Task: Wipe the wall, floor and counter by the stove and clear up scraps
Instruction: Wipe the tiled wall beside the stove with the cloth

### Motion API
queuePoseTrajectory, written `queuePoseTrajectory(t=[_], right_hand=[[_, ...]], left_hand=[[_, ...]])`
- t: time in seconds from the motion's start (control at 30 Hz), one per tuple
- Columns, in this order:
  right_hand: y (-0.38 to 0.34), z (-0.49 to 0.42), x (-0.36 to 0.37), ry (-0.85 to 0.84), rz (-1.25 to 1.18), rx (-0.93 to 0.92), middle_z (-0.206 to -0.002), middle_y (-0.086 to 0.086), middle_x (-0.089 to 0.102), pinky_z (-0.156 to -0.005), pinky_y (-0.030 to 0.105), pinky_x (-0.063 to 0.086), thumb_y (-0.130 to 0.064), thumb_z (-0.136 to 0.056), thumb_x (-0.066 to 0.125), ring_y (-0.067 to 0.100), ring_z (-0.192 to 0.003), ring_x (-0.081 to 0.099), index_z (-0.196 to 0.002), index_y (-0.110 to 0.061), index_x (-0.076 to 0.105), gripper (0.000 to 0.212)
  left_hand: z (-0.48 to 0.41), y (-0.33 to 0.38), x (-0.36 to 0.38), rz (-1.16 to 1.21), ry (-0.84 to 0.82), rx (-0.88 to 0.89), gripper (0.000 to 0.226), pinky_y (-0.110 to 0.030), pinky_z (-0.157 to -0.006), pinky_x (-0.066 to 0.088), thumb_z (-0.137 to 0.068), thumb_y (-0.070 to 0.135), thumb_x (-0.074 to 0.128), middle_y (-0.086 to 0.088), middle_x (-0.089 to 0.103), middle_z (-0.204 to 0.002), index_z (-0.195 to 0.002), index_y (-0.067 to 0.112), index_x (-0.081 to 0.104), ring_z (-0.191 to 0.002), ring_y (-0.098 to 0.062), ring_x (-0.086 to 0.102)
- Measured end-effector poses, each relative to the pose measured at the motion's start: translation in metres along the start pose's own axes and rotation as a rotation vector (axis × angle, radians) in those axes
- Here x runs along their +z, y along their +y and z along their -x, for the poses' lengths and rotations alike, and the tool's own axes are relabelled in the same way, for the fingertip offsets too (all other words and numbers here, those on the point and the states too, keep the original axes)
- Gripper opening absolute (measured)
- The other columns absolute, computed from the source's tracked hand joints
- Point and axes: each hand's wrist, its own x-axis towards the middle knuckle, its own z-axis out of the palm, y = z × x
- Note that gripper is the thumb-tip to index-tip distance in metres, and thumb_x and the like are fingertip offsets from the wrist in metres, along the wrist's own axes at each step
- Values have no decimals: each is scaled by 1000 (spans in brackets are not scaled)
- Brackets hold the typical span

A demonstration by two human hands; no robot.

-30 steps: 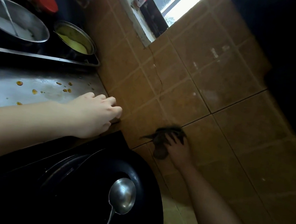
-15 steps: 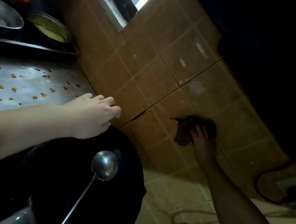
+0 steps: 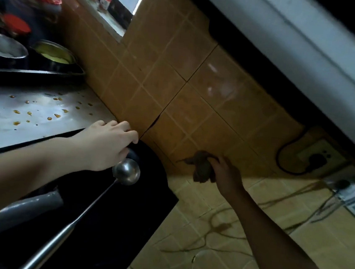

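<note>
Rag (image 3: pixel 201 167) lower on wall (image 3: pixel 199 82), near floor (image 3: pixel 325 237); cables (image 3: pixel 217 224), socket (image 3: pixel 321 156) nearby.

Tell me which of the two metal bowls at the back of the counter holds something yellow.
The wall-side bowl, right beside the wall. The other bowl, further left, looks pale grey inside.

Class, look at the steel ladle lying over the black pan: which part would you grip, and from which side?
Probably the ladle by the thicker near end of its long handle, coming from above on the person's side. The handle slants toward the person across the black pan, while the round, smooth bowl sits far off beside the left hand.
</note>
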Motion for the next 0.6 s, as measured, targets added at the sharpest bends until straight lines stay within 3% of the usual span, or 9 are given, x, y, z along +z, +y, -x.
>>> queuePoseTrajectory(t=[0.17,0.37,0.5,0.6], right_hand=[[2,58,-10,-40,26,24,-143,10,37,-89,41,45,-19,-97,46,32,-124,41,-132,-18,48,35],[-3,136,-6,-27,-287,117,-123,12,49,-90,42,40,-14,-95,43,30,-112,45,-124,-14,55,31],[2,183,-1,-123,-135,110,-117,7,46,-76,40,49,-7,-86,53,28,-110,48,-128,-21,48,45],[-1,214,11,-176,-144,179,-118,7,45,-75,39,50,-8,-85,55,29,-110,50,-130,-22,45,48]], left_hand=[[23,51,1,40,-59,16,31,-33,-91,37,-96,35,41,5,42,-129,-126,34,40,-112,-19,46],[41,106,10,46,-148,74,31,-34,-88,38,-95,30,42,3,44,-129,-126,30,42,-113,-21,48],[46,135,17,70,-202,127,32,-36,-99,36,-96,30,43,3,43,-132,-128,28,43,-122,-22,43],[51,155,27,14,-228,202,35,-39,-101,35,-96,29,43,2,43,-134,-131,25,42,-122,-23,44]])
